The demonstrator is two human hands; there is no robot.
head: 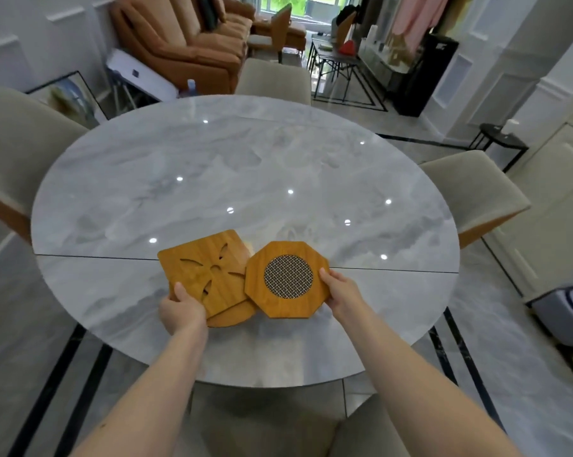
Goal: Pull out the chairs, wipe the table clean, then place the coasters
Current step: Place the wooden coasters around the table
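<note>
The left hand [181,308] holds a stack of wooden coasters by its near edge, thumb on top and fingers underneath. The top piece of that stack is the square coaster [206,272], with a leaf-shaped cut-out pattern. Directly beneath it, projecting past the grip toward the person, shows the curved edge of a rounded coaster [234,316]. A sliver of a further piece may show at the far corner of the stack; this cannot be confirmed.

The right hand [339,290] holds the octagonal coaster [288,278] by its right edge, thumb on the upper face, fingers hidden below. This coaster has a round metal mesh insert at its centre. Its left edge overlaps the stack held by the left grip. All coasters are above the near half of the marble tabletop [212,166]; whether any of them touches the surface cannot be determined.

Handling assessment: the coasters appear to be thin, rigid wooden boards, light and not fragile. An edge pinch is adequate. The polished tabletop is likely slippery, so a coaster set down at an angle may slide. Take hold on solid wood; avoid the cut-outs and the mesh insert.

Containers: none are visible on the tabletop.

Upholstered chairs [18,150] stand around the tabletop. Judged from this state, the coaster-placing step is in hand.
</note>
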